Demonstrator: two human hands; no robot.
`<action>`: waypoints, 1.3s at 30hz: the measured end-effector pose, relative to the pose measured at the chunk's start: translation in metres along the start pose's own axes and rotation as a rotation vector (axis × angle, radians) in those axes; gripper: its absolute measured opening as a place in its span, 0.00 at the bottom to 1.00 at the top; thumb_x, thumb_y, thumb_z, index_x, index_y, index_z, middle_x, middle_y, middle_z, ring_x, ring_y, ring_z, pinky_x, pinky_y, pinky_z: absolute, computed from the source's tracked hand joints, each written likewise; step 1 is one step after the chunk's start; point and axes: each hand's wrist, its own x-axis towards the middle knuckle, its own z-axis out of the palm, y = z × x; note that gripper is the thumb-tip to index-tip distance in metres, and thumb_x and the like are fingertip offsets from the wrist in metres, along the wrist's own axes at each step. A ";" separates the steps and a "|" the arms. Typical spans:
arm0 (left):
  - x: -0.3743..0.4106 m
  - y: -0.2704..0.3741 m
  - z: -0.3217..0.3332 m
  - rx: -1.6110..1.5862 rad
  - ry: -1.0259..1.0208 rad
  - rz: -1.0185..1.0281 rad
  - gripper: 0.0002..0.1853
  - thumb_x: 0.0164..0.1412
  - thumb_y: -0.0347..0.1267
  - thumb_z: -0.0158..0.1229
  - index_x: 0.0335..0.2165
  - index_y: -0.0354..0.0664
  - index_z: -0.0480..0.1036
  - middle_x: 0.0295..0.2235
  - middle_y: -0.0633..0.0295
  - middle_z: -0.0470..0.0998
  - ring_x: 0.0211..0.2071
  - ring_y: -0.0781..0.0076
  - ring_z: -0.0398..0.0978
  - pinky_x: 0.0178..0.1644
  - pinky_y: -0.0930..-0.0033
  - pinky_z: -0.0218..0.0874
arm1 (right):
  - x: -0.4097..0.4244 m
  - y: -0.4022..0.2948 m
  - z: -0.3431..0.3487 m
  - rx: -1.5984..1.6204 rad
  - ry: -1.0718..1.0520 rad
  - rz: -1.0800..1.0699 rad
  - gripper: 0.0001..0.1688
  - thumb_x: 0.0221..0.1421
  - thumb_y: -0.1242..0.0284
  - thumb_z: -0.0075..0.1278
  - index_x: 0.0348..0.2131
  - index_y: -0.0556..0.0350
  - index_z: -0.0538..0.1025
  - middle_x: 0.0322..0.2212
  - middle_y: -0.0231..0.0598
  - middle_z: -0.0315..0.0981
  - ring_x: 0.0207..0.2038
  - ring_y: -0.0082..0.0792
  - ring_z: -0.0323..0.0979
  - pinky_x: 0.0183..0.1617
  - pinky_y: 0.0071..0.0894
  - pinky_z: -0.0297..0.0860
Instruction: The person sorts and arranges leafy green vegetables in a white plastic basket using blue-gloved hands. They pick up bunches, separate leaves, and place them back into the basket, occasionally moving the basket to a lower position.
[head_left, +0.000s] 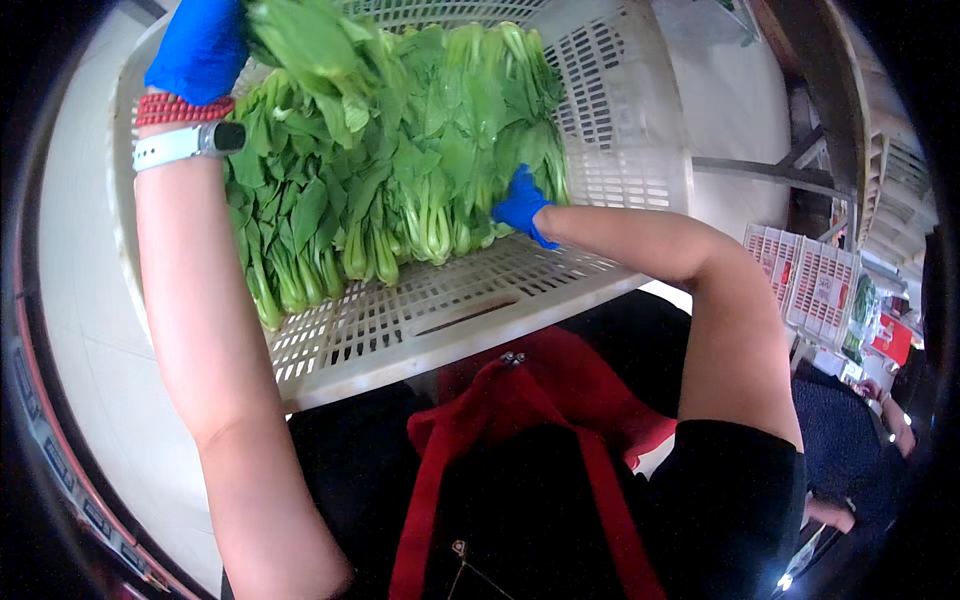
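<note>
A large white plastic crate stands before me, filled with rows of leafy green bok choy. My left hand, in a blue glove, is at the crate's far left, beside a raised bunch of greens; its fingers are cut off by the top edge, so its grip cannot be told. A red bead bracelet and a pale-strapped watch sit on that wrist. My right hand, also blue-gloved, is low among the leaves at the right side of the crate, its fingertips partly hidden by them.
White slatted crates stand at the right, near a red box. A dark metal frame runs beyond my crate. Another person in dark clothing is at the lower right, with their hands near the picture's edge.
</note>
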 end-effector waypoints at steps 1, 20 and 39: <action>0.004 -0.009 -0.002 -0.013 -0.017 -0.020 0.11 0.47 0.33 0.56 0.29 0.35 0.72 0.21 0.64 0.72 0.21 0.76 0.69 0.26 0.78 0.62 | -0.012 -0.013 -0.005 -0.091 -0.013 0.023 0.64 0.35 0.61 0.55 0.56 0.59 0.28 0.57 0.56 0.29 0.59 0.50 0.34 0.60 0.44 0.40; 0.003 -0.018 -0.006 0.020 -0.023 0.114 0.13 0.51 0.34 0.54 0.34 0.36 0.72 0.27 0.62 0.73 0.28 0.76 0.70 0.33 0.78 0.61 | -0.021 -0.008 -0.103 0.125 -0.138 0.523 0.07 0.39 0.68 0.47 0.22 0.49 0.71 0.15 0.35 0.63 0.14 0.26 0.57 0.15 0.24 0.50; 0.058 -0.044 -0.048 0.062 -0.214 -0.222 0.20 0.56 0.37 0.45 0.47 0.40 0.63 0.44 0.59 0.67 0.43 0.72 0.67 0.48 0.71 0.57 | -0.040 -0.006 -0.078 -0.140 -0.352 0.165 0.32 0.36 0.59 0.54 0.42 0.55 0.70 0.40 0.48 0.67 0.39 0.42 0.66 0.38 0.44 0.63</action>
